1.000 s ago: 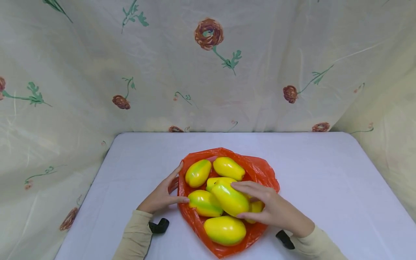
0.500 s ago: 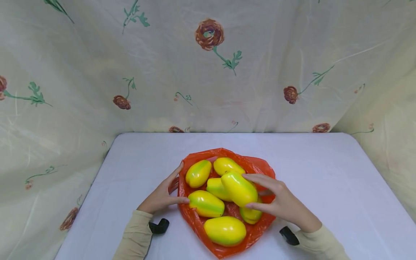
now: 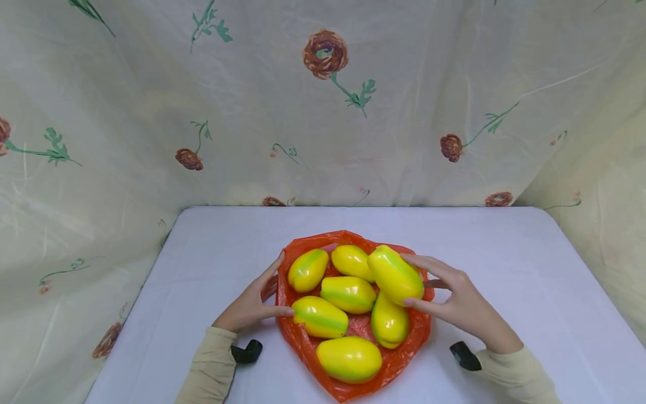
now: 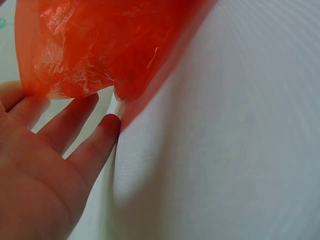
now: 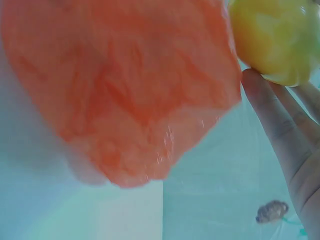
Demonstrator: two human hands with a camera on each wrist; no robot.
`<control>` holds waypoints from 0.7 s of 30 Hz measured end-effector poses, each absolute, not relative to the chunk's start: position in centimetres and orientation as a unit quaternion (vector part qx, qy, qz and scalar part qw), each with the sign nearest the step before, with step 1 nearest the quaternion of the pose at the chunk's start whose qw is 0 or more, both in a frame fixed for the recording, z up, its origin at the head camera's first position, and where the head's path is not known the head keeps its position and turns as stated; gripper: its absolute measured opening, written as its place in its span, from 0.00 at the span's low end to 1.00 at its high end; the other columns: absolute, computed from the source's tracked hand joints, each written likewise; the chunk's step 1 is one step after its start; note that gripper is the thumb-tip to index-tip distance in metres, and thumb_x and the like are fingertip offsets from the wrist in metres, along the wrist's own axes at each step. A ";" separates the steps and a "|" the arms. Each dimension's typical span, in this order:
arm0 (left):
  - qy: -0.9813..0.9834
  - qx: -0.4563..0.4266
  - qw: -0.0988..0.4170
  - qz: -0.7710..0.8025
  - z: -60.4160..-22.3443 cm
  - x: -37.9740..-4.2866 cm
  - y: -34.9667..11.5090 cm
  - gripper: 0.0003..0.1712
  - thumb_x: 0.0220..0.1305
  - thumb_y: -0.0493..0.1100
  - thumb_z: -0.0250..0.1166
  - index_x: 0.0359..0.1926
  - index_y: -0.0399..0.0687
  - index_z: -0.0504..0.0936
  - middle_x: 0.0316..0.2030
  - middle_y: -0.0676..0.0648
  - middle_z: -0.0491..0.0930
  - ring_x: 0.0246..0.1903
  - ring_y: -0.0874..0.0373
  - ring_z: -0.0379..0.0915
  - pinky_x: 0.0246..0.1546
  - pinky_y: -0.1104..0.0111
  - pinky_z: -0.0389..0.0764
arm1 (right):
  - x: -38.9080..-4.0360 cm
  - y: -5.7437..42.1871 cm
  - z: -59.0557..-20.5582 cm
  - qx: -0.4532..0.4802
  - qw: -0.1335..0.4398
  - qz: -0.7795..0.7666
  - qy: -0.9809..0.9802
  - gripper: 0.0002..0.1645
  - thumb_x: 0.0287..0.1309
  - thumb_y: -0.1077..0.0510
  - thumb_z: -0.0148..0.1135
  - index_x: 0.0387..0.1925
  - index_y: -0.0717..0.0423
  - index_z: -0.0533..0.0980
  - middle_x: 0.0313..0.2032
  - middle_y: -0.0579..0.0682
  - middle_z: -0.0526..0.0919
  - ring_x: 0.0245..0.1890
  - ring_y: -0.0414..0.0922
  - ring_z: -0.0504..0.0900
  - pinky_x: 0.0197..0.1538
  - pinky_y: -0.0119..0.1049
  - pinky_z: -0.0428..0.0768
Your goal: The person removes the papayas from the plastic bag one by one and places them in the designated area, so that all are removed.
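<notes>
A red plastic bag point(image 3: 353, 387) lies spread with its mouth facing up, and several yellow-green papayas point(image 3: 349, 359) rest inside. My right hand point(image 3: 466, 306) grips one papaya point(image 3: 396, 275) between thumb and fingers, lifted over the bag's right side. In the right wrist view, fingers point(image 5: 280, 125) lie along this papaya point(image 5: 275, 40). My left hand point(image 3: 249, 300) touches the bag's left rim, thumb by the leftmost front papaya point(image 3: 320, 317). In the left wrist view its fingers point(image 4: 95, 150) are fairly straight and spread, with tips at the bag's edge point(image 4: 95, 50).
The bag stands on a table with a white cloth point(image 3: 504, 269), near the front. A floral curtain point(image 3: 404, 101) hangs behind and along both sides. Black wrist cameras point(image 3: 247, 352) sit at both cuffs.
My right hand has moved right and slightly away with the papaya, uncovering the papayas in the middle and at the right of the bag. The left hand and bag stay nearly in place.
</notes>
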State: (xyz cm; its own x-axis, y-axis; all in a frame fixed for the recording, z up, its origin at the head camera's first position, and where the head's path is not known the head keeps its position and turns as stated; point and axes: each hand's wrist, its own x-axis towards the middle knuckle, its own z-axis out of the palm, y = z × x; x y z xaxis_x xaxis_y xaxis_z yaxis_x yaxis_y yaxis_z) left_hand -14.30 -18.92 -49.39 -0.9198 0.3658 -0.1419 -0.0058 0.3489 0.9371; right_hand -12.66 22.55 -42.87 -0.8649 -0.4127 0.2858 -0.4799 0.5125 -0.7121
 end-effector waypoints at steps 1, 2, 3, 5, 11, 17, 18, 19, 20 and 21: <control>0.804 0.112 0.166 0.560 -49.4 -14.3 -18.9 0.65 0.54 0.53 0.81 0.81 0.78 0.45 0.83 0.60 0.45 0.82 0.49 0.47 0.79 0.49 0.61 | -12.8 22.8 -42.9 0.250 0.040 0.421 -0.871 0.45 0.53 0.57 0.80 0.72 0.41 0.72 0.66 0.50 0.80 0.59 0.25 0.75 0.50 0.26 0.86; 0.804 0.111 0.166 0.560 -49.4 -14.3 -18.9 0.65 0.54 0.53 0.81 0.81 0.78 0.45 0.83 0.60 0.45 0.82 0.48 0.47 0.79 0.49 0.61 | -12.9 23.1 -42.9 0.244 0.041 0.420 -0.873 0.45 0.53 0.57 0.80 0.72 0.41 0.71 0.66 0.50 0.79 0.59 0.24 0.74 0.51 0.25 0.85; 0.804 0.111 0.166 0.560 -49.5 -14.3 -18.9 0.65 0.54 0.53 0.81 0.81 0.79 0.45 0.83 0.60 0.45 0.82 0.48 0.47 0.79 0.49 0.61 | -13.0 23.4 -42.9 0.238 0.042 0.419 -0.875 0.46 0.53 0.57 0.80 0.72 0.40 0.71 0.67 0.50 0.79 0.60 0.23 0.74 0.51 0.24 0.85; 0.804 0.111 0.165 0.560 -49.5 -14.3 -18.9 0.65 0.54 0.53 0.81 0.81 0.79 0.45 0.83 0.60 0.45 0.82 0.48 0.47 0.79 0.49 0.61 | -13.2 23.9 -43.0 0.225 0.047 0.416 -0.880 0.46 0.54 0.57 0.80 0.72 0.40 0.71 0.67 0.49 0.79 0.60 0.22 0.73 0.52 0.23 0.84; 0.806 0.110 0.164 0.558 -49.6 -14.3 -19.0 0.64 0.55 0.54 0.80 0.81 0.80 0.45 0.83 0.61 0.45 0.82 0.48 0.47 0.78 0.49 0.62 | -13.6 25.3 -43.3 0.190 0.059 0.409 -0.891 0.45 0.55 0.54 0.80 0.72 0.40 0.71 0.68 0.50 0.78 0.60 0.18 0.69 0.52 0.19 0.81; 0.806 0.117 0.161 0.557 -49.5 -14.3 -19.0 0.64 0.55 0.53 0.80 0.81 0.80 0.45 0.83 0.62 0.45 0.82 0.49 0.47 0.78 0.48 0.62 | -14.0 26.4 -43.7 0.180 0.074 0.406 -0.893 0.45 0.54 0.56 0.80 0.72 0.41 0.71 0.68 0.51 0.78 0.60 0.18 0.68 0.51 0.15 0.79; 0.806 0.117 0.162 0.557 -49.5 -14.3 -19.0 0.64 0.55 0.53 0.80 0.81 0.80 0.45 0.83 0.62 0.45 0.82 0.49 0.47 0.78 0.48 0.62 | -14.0 26.6 -43.8 0.179 0.077 0.406 -0.893 0.45 0.54 0.57 0.80 0.73 0.41 0.71 0.68 0.52 0.78 0.60 0.17 0.68 0.51 0.15 0.79; 0.806 0.118 0.162 0.557 -49.5 -14.3 -19.0 0.65 0.55 0.53 0.80 0.81 0.79 0.45 0.83 0.62 0.45 0.82 0.49 0.47 0.78 0.48 0.62 | -14.1 26.8 -43.9 0.178 0.079 0.406 -0.893 0.45 0.54 0.57 0.80 0.73 0.41 0.71 0.68 0.52 0.77 0.60 0.17 0.68 0.51 0.14 0.78; 0.805 0.119 0.163 0.558 -49.4 -14.3 -19.0 0.65 0.55 0.53 0.80 0.81 0.79 0.45 0.83 0.62 0.45 0.82 0.49 0.47 0.79 0.48 0.61 | -14.2 27.0 -44.0 0.175 0.082 0.406 -0.893 0.45 0.54 0.57 0.80 0.73 0.41 0.71 0.68 0.52 0.77 0.60 0.17 0.68 0.51 0.14 0.78; 0.804 0.120 0.164 0.559 -49.4 -14.3 -19.0 0.65 0.55 0.53 0.80 0.81 0.78 0.45 0.83 0.62 0.44 0.82 0.49 0.46 0.79 0.48 0.61 | -14.2 27.1 -44.1 0.172 0.083 0.406 -0.893 0.45 0.54 0.57 0.80 0.73 0.42 0.71 0.68 0.53 0.77 0.60 0.17 0.68 0.51 0.13 0.77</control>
State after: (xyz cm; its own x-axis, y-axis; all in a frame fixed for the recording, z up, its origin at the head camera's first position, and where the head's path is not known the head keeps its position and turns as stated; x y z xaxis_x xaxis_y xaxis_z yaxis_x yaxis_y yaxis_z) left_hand -14.29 -19.00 -49.39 -0.9174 0.3762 -0.1299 0.0091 0.3463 0.9381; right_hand -14.22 27.15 -44.13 -0.9266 -0.2402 0.2892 -0.3758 0.6105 -0.6972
